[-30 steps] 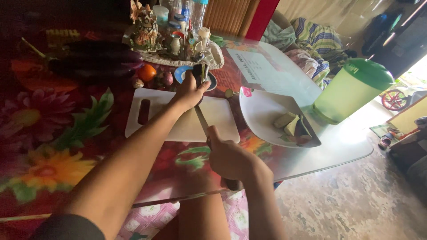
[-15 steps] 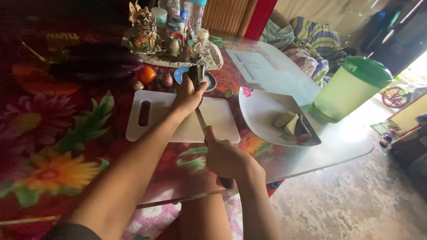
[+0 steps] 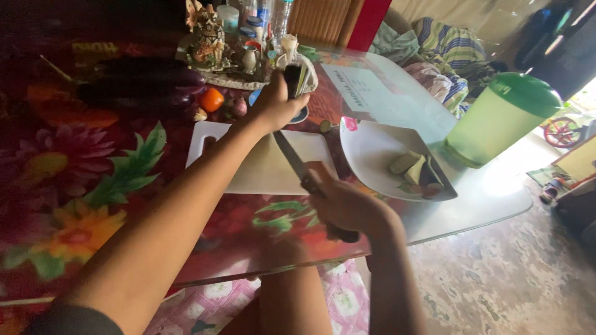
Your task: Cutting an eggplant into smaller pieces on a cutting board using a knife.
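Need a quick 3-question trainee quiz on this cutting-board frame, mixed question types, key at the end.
1. True or false: the right hand grips a knife whose blade lies over the white cutting board.
2. What does the left hand hold? A) an orange tomato B) a dark eggplant piece stood on end C) the green pitcher
3. Fill in: the cut vegetable pieces lie on the white ____ to the right of the board.

Key: 1 true; 2 B; 3 plate.
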